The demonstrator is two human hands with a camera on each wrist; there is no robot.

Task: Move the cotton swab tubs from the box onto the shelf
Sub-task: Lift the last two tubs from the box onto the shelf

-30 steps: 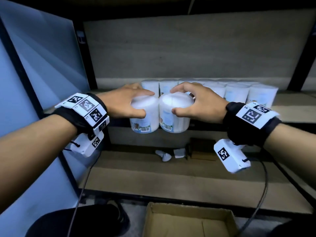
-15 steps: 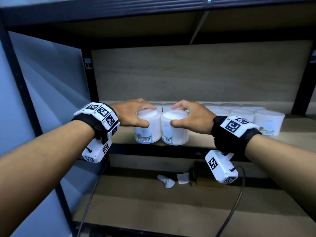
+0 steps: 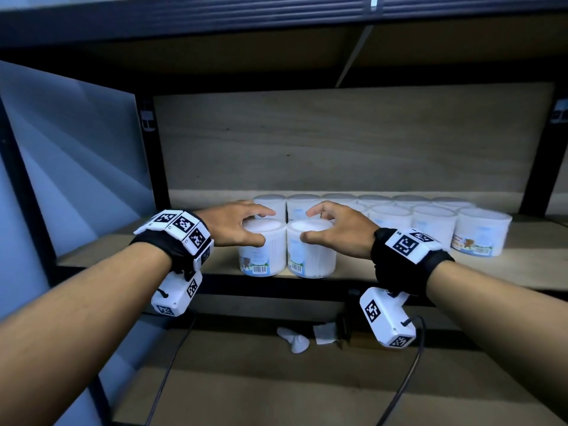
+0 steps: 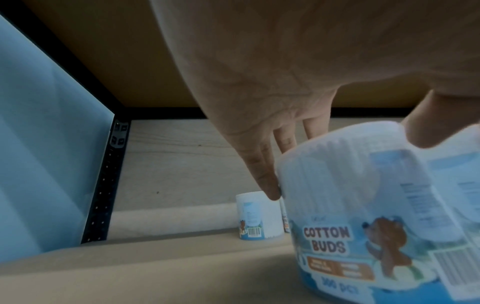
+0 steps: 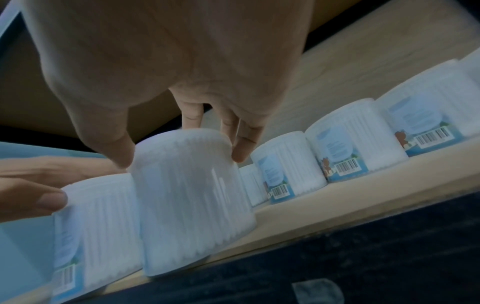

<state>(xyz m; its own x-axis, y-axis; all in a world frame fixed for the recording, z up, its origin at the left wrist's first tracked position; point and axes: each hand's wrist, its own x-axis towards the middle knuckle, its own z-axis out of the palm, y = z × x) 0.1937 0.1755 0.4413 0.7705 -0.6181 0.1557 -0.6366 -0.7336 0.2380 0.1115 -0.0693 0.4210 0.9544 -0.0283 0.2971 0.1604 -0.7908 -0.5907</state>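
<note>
Two white cotton swab tubs stand side by side at the front edge of the wooden shelf (image 3: 353, 273). My left hand (image 3: 265, 227) grips the left tub (image 3: 261, 256) from above, thumb in front and fingers behind the lid. My right hand (image 3: 306, 225) grips the right tub (image 3: 312, 256) the same way. In the left wrist view my left hand (image 4: 348, 162) holds the tub (image 4: 363, 205), whose label reads COTTON BUDS. In the right wrist view my right hand (image 5: 182, 158) clasps its tub (image 5: 189, 195), and the left tub (image 5: 96, 216) touches it. The box is out of view.
Several more tubs (image 3: 430, 222) stand in rows behind and to the right. A blue panel (image 3: 76, 164) closes the shelf's left side, with bare board in front of it. White scraps (image 3: 295, 341) lie on the lower shelf (image 3: 276, 388). Cables hang from both wrists.
Both hands carried the tubs forward from in front of the shelf and set them down on its front edge. The view has tilted up, and the box has left the picture.
</note>
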